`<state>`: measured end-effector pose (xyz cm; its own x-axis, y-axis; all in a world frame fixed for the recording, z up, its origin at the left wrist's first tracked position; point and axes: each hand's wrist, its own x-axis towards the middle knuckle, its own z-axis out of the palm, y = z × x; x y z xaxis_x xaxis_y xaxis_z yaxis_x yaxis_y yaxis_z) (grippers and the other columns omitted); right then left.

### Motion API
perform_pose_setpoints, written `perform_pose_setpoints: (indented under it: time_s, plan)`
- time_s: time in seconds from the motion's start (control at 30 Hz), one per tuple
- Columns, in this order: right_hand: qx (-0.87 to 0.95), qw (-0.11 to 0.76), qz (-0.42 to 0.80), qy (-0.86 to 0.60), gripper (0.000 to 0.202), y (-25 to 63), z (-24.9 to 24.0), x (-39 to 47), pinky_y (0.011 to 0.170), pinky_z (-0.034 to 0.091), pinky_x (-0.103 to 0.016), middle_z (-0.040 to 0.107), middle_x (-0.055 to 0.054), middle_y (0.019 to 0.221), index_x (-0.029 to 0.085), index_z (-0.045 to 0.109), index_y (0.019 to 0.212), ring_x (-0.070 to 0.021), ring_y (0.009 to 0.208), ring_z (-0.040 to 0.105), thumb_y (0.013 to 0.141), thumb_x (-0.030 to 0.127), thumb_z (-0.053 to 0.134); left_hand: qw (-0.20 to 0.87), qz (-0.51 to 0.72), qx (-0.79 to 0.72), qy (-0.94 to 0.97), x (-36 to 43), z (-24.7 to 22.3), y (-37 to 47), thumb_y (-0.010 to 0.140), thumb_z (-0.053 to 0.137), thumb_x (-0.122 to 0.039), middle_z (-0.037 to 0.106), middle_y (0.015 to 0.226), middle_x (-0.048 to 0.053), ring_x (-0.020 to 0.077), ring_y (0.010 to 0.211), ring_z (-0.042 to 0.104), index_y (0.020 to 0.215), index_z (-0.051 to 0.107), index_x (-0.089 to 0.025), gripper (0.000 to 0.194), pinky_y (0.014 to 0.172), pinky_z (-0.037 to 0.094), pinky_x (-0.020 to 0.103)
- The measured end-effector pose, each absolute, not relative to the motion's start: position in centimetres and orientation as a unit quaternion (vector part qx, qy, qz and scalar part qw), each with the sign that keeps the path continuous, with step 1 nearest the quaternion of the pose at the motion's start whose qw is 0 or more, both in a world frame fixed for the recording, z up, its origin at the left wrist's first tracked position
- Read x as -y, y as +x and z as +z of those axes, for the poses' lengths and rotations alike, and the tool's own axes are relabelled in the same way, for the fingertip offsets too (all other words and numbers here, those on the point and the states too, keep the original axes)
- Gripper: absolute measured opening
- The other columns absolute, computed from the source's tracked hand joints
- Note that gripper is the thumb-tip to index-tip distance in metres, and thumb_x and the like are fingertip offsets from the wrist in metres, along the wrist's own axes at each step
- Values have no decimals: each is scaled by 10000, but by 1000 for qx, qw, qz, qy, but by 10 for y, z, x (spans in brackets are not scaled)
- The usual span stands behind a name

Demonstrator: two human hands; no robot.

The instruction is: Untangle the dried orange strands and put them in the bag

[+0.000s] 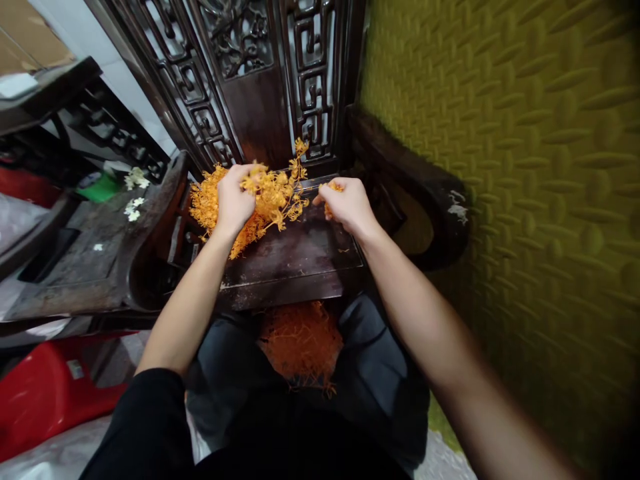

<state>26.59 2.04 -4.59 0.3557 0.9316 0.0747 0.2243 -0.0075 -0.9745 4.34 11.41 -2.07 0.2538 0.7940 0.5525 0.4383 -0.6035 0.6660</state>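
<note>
My left hand [237, 200] is closed round a bunch of orange plastic-looking flower sprigs [280, 193], whose branching tips stick out to the right. Beneath and left of it lies a heap of the same orange sprigs [206, 197] on the dark wooden seat [295, 257]. Just right of the bunch, my right hand [347, 203] is pinched on small orange pieces [333, 200], partly hidden by the fingers. A narrow gap separates it from the sprig tips. Between my knees sits a mass of orange stringy pieces [303, 340].
A carved chair back [260, 113] rises behind the seat, with a curved armrest [425, 193] at right. Beside it stands a yellow-green patterned wall [540, 200]. On the left are a wooden side table [95, 267] with pale flowers [133, 208], green tape [98, 187] and a red stool [45, 393].
</note>
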Motion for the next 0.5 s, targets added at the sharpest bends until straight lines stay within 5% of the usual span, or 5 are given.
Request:
perform_pose_setpoints:
  time_s: [0.3,0.5]
  plan:
    - [463,558,299,-621,243,276,-52,-26,419,397,-256,732,-74,754,133,745,914,-99,421,502,813,296,595,68,468,-361,803,-101,10,38,938,610,-276,706,992,45,179,986,655,984,736,-181,164,963,498,330]
    - [437,583,254,-636,222,281,-49,-24,429,395,-231,658,-32,670,173,657,762,-105,446,521,852,310,508,-32,473,-344,811,-117,51,43,1049,375,-331,656,1031,64,174,1023,662,1084,662,-58,398,915,499,368]
